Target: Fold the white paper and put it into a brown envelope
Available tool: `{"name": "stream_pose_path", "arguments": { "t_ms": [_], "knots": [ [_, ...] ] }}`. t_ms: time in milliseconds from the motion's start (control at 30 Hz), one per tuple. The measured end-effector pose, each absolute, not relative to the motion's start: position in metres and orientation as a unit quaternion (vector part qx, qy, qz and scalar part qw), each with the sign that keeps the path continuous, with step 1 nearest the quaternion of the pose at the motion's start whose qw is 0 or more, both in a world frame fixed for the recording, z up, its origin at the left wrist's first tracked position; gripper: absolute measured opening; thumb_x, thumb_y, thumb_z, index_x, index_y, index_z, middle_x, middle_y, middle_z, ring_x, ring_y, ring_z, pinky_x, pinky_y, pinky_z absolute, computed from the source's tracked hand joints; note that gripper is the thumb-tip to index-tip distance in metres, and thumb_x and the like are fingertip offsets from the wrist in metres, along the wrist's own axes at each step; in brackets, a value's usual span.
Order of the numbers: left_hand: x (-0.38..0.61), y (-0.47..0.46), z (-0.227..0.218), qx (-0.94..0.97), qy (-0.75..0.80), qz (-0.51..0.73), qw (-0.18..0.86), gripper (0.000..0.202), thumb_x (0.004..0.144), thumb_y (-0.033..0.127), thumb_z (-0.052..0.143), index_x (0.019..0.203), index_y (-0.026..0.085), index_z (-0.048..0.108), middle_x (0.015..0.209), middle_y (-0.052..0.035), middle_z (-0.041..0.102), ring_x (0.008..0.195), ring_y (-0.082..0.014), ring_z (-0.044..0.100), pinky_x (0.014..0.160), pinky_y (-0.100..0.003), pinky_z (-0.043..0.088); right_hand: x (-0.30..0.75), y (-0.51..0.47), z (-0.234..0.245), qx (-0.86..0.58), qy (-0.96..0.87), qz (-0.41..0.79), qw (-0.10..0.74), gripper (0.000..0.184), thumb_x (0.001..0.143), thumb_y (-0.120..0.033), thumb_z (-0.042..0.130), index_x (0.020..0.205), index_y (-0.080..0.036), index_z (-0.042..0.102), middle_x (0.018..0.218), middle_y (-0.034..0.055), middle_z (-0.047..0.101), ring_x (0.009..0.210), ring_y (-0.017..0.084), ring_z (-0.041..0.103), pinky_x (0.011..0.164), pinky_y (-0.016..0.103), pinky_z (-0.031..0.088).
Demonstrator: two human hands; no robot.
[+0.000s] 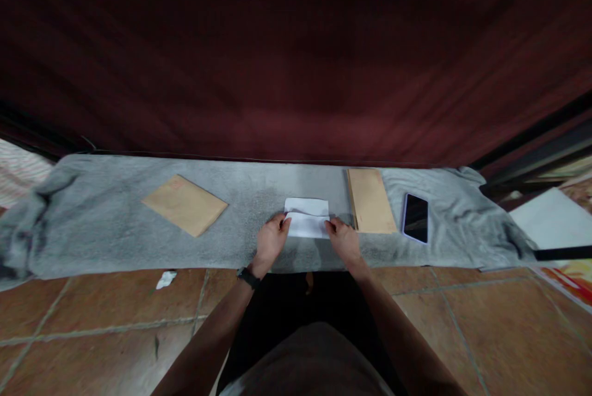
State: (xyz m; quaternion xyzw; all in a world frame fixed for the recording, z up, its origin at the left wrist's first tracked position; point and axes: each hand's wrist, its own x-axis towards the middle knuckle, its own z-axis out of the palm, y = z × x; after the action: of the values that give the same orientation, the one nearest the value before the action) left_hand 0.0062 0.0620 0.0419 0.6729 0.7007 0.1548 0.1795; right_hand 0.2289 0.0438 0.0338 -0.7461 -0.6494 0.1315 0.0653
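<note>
A white sheet of paper point(307, 225), partly folded over, lies in front of me on the grey cloth. Its upper part shows as a strip behind the raised fold. My left hand point(272, 239) pinches the paper's left edge, and a dark watch point(248, 277) is on that wrist. At the opposite edge, my right hand point(343, 242) grips the paper between thumb and fingers. Just right of that hand sits a stack of brown envelopes point(374, 202). Farther off to the left, a brown envelope point(185, 205) lies at a slant.
The grey cloth point(115, 235) covers a long narrow surface against a dark red curtain point(287, 75). A phone point(415, 218) rests right of the envelope stack. White board-like material point(555, 220) is at the far right. A crumpled white scrap point(166, 279) lies on the tiled floor point(115, 303).
</note>
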Motion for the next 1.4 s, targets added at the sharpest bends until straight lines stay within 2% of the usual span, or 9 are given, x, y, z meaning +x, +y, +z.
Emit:
{"name": "stream_pose_path", "arguments": {
  "t_ms": [200, 567, 800, 900, 1033, 1167, 1267, 1400],
  "knots": [
    [0.015, 0.079, 0.041, 0.669, 0.723, 0.099, 0.145, 0.036, 0.102, 0.045, 0.044, 0.11, 0.022, 0.071, 0.093, -0.0101, 0.078, 0.082, -0.0245, 0.074, 0.07, -0.03, 0.049, 0.224, 0.063, 0.04, -0.768, -0.626, 0.125, 0.04, 0.038, 0.103, -0.046, 0.045, 0.098, -0.022, 0.074, 0.088, 0.0082, 0.078, 0.084, 0.022, 0.076, 0.072, 0.025, 0.052],
    [0.024, 0.101, 0.042, 0.658, 0.74, 0.07, 0.123, 0.04, 0.102, 0.045, 0.04, 0.12, 0.021, 0.067, 0.097, -0.0128, 0.077, 0.088, -0.0247, 0.074, 0.078, -0.032, 0.051, 0.226, 0.096, 0.041, -0.774, -0.623, 0.112, 0.003, 0.042, 0.103, -0.049, 0.044, 0.098, -0.022, 0.076, 0.093, 0.0105, 0.079, 0.089, 0.023, 0.076, 0.076, 0.028, 0.054],
    [0.03, 0.101, 0.049, 0.657, 0.744, 0.047, 0.112, 0.043, 0.104, 0.045, 0.035, 0.121, 0.02, 0.065, 0.096, -0.0133, 0.077, 0.088, -0.0249, 0.074, 0.079, -0.032, 0.051, 0.223, 0.099, 0.038, -0.774, -0.627, 0.084, 0.01, 0.043, 0.103, -0.047, 0.045, 0.096, -0.016, 0.073, 0.089, 0.0151, 0.077, 0.085, 0.025, 0.075, 0.074, 0.03, 0.053],
    [0.035, 0.099, 0.053, 0.653, 0.75, 0.032, 0.102, 0.043, 0.104, 0.043, 0.032, 0.122, 0.019, 0.064, 0.096, -0.0131, 0.077, 0.089, -0.026, 0.075, 0.079, -0.033, 0.052, 0.221, 0.097, 0.037, -0.778, -0.624, 0.066, 0.027, 0.039, 0.104, -0.044, 0.046, 0.101, -0.014, 0.071, 0.087, 0.016, 0.076, 0.084, 0.026, 0.074, 0.075, 0.032, 0.052],
    [0.039, 0.099, 0.056, 0.654, 0.75, 0.026, 0.096, 0.044, 0.105, 0.043, 0.03, 0.12, 0.018, 0.063, 0.096, -0.0141, 0.077, 0.09, -0.0262, 0.075, 0.077, -0.032, 0.052, 0.214, 0.091, 0.036, -0.752, -0.648, 0.007, 0.118, 0.028, 0.102, -0.034, 0.049, 0.11, -0.014, 0.068, 0.101, 0.0165, 0.073, 0.099, 0.027, 0.068, 0.086, 0.036, 0.05],
    [0.039, 0.101, 0.055, 0.66, 0.744, 0.019, 0.104, 0.043, 0.105, 0.042, 0.031, 0.124, 0.017, 0.061, 0.097, -0.0147, 0.077, 0.093, -0.0254, 0.075, 0.078, -0.031, 0.052, 0.192, 0.076, 0.029, -0.657, -0.724, 0.014, 0.207, 0.035, 0.104, -0.031, 0.044, 0.128, -0.013, 0.061, 0.132, 0.0172, 0.064, 0.123, 0.027, 0.058, 0.104, 0.041, 0.044],
    [0.037, 0.102, 0.053, 0.667, 0.737, 0.018, 0.108, 0.043, 0.105, 0.041, 0.031, 0.126, 0.016, 0.06, 0.098, -0.015, 0.076, 0.095, -0.0256, 0.074, 0.078, -0.032, 0.053, 0.175, 0.061, 0.017, -0.594, -0.775, 0.03, 0.213, 0.044, 0.105, -0.032, 0.041, 0.144, -0.012, 0.05, 0.152, 0.015, 0.049, 0.14, 0.026, 0.044, 0.115, 0.043, 0.035],
    [0.036, 0.102, 0.052, 0.674, 0.73, 0.02, 0.112, 0.044, 0.106, 0.041, 0.03, 0.128, 0.015, 0.058, 0.098, -0.0153, 0.076, 0.096, -0.0257, 0.074, 0.079, -0.032, 0.053, 0.166, 0.048, 0.005, -0.609, -0.771, 0.028, 0.184, 0.049, 0.105, -0.033, 0.042, 0.15, -0.014, 0.044, 0.159, 0.0145, 0.04, 0.147, 0.029, 0.036, 0.119, 0.049, 0.028]
  ]
}}
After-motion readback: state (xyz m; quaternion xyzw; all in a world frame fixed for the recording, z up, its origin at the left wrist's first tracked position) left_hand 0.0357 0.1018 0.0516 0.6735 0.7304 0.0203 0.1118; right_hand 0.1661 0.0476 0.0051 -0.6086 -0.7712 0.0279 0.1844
